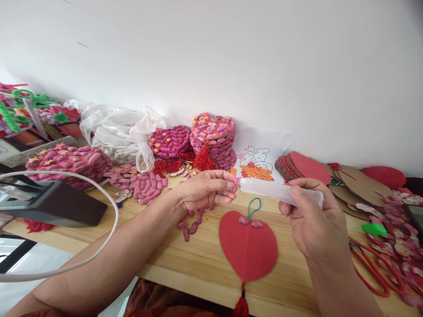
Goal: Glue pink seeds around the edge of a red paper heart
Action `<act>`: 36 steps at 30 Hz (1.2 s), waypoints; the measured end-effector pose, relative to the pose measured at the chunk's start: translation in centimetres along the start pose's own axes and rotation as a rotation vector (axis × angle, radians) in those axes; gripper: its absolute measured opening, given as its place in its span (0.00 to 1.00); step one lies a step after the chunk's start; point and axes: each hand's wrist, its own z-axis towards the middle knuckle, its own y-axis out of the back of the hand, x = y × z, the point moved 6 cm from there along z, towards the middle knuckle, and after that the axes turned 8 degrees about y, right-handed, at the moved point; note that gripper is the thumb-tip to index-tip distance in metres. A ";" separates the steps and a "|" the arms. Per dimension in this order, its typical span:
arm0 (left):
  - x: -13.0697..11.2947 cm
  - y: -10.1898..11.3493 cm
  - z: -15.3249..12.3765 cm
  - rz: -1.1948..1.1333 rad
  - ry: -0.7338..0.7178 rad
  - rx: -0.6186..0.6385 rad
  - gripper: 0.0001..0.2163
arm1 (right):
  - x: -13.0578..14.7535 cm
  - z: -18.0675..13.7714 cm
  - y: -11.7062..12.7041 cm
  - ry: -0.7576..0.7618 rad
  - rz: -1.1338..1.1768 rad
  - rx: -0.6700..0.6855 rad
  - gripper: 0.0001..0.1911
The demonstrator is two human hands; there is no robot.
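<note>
My left hand [203, 190] pinches a small pink shell piece [235, 181] right at the tip of a white glue tube [264, 188]. My right hand [310, 218] is closed round that tube and holds it level above the table. Below both hands a red heart-shaped card [247, 251] lies flat on the wooden table [198, 264]. It has a teal loop at the top, a red tassel at the bottom, and two pink pieces stuck near its top edge. Loose pink pieces [191, 225] lie under my left wrist.
Stacks of pink shell-covered hearts [213, 138] stand along the wall beside a clear plastic bag [119, 134]. A printed sheet [261, 158], piled red card hearts [304, 167] and cardboard shapes sit at the back right. Red scissors [370, 268] lie right. A dark device [56, 202] with a white cable sits left.
</note>
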 end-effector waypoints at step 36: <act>-0.4 0.0 -0.1 0.078 -0.100 -0.122 0.15 | 0.0 -0.1 -0.3 0.006 -0.021 0.009 0.09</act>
